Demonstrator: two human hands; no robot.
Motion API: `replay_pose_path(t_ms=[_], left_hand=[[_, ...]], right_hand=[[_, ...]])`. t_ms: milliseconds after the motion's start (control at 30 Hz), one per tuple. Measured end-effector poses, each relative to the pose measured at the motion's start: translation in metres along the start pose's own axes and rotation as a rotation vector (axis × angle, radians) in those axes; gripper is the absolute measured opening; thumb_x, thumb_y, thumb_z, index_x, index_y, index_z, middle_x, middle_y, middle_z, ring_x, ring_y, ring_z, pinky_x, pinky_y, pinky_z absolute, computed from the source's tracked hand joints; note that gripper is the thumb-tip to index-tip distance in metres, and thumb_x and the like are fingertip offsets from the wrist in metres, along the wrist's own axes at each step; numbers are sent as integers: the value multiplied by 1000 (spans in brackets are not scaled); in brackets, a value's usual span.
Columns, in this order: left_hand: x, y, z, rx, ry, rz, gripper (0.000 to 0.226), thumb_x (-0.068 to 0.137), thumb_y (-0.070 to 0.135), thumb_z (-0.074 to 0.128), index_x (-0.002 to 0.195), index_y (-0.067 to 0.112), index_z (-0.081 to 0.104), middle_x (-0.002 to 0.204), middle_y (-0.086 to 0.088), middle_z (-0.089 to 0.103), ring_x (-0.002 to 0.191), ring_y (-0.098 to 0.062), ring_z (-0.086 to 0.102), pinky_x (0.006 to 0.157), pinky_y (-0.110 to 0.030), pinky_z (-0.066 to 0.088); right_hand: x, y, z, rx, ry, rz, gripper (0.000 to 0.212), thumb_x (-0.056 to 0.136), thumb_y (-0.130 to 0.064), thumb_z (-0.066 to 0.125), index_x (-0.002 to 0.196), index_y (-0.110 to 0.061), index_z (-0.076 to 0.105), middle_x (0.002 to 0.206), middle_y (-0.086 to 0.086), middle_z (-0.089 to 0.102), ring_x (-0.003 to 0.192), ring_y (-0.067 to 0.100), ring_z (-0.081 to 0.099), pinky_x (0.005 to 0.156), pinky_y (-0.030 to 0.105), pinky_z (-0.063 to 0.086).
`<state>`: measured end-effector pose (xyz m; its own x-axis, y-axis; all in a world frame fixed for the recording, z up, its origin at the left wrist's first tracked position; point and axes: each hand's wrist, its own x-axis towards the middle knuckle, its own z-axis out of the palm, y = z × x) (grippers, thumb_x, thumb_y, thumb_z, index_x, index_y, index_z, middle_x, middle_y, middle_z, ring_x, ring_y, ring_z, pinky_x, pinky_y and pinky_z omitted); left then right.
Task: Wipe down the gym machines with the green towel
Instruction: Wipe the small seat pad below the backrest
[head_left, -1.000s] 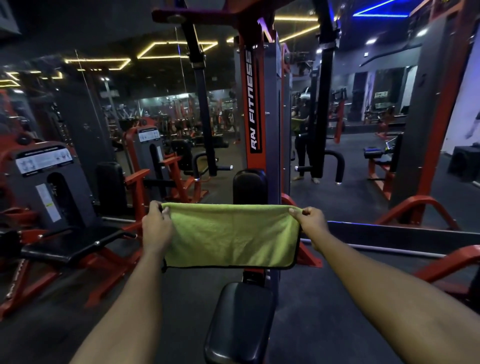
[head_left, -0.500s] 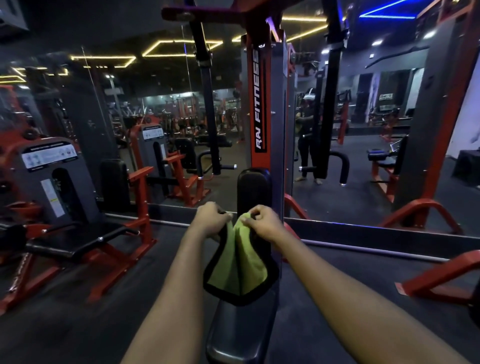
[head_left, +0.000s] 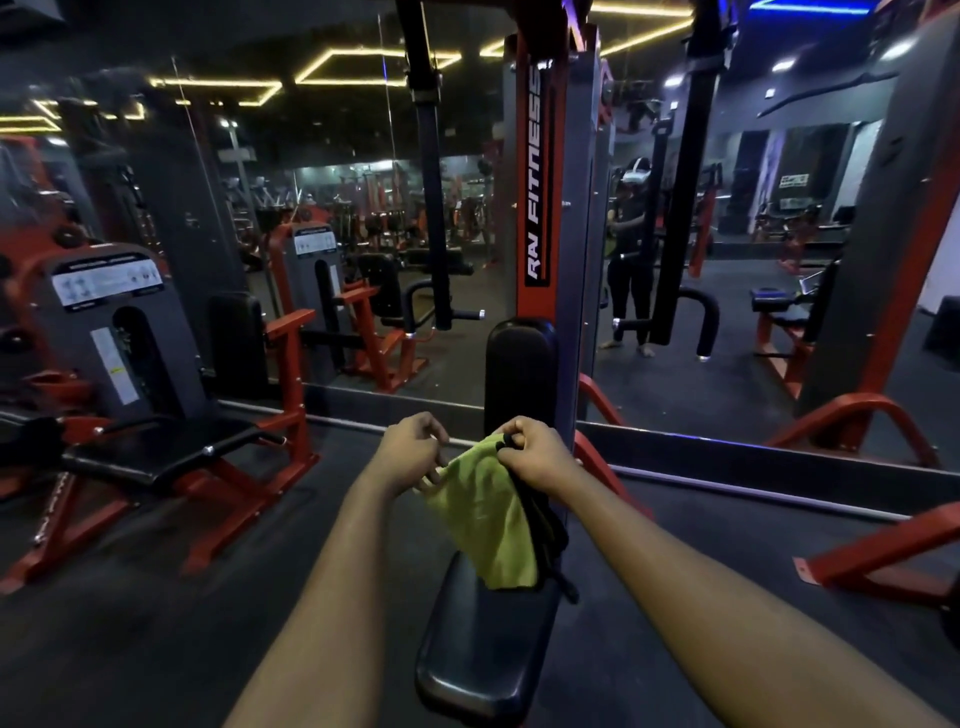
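Dark floor (head_left: 130, 649), mirror wall (head_left: 753, 338) ahead, yellow strip lights (head_left: 353, 80) glowing above.

The green towel (head_left: 483, 525) I hold is soft, matt, fuzzy cloth with a dark stitched border. The seat pad (head_left: 483, 654) looks like smooth black vinyl with a dull sheen. The upright (head_left: 535, 171) is painted metal, slightly glossy, and the floor (head_left: 130, 623) is matt and dark.

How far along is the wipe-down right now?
Done: nothing visibly wiped. In hand: left hand and right hand pinch the green towel, folded, hanging over the black seat. Left: that seat, its back pad, and the red machine to the left.
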<state>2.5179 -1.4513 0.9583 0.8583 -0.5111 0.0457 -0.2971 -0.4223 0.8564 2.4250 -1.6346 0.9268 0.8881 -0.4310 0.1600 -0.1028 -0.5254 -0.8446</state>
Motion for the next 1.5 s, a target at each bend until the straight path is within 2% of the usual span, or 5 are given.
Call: replay_pose_path(t_ms=[500, 800, 1033, 1233, 1500], left_hand=[[-14, -164, 68, -5, 168, -330, 17, 95, 5, 49, 93, 14, 63, 88, -9, 71, 82, -26, 68, 69, -37, 55], [-61, -279, 181, -9, 410, -748, 17, 103, 13, 48, 107, 8, 63, 110, -16, 68, 102, -32, 61, 74, -29, 37], [-81, -340, 243, -139, 463, -787, 34, 108, 15, 40, 138, 10, 56, 130, 2, 56, 123, -19, 51, 92, -23, 36], [-75, -377, 260, -344, 592, -795, 33, 108, 17, 39, 110, 39, 63, 117, 7, 68, 109, -16, 63, 93, -39, 52], [-87, -391, 252, -400, 600, -762, 31, 109, 15, 39, 130, 23, 60, 127, 0, 65, 109, -15, 66, 96, -33, 49]], right_hand=[[-1, 123, 65, -274, -79, -53, 29, 79, -23, 61, 105, -31, 69, 90, -8, 73, 83, 16, 69, 73, 35, 57], [-23, 265, 136, -651, -1004, -449, 45, 76, -37, 46, 109, -25, 74, 110, -2, 75, 106, 28, 65, 89, 38, 47], [-3, 310, 207, -753, -911, -402, 101, 72, -97, 36, 153, -60, -12, 167, -10, -25, 153, 30, -24, 112, 73, 1], [-37, 341, 208, -772, -777, -580, 76, 92, -81, 26, 155, -57, -8, 170, -8, -17, 156, 34, -11, 114, 76, 4], [8, 304, 286, -795, -847, -560, 68, 92, -77, 27, 156, -55, 12, 171, -3, 5, 155, 39, -3, 111, 79, 3]])
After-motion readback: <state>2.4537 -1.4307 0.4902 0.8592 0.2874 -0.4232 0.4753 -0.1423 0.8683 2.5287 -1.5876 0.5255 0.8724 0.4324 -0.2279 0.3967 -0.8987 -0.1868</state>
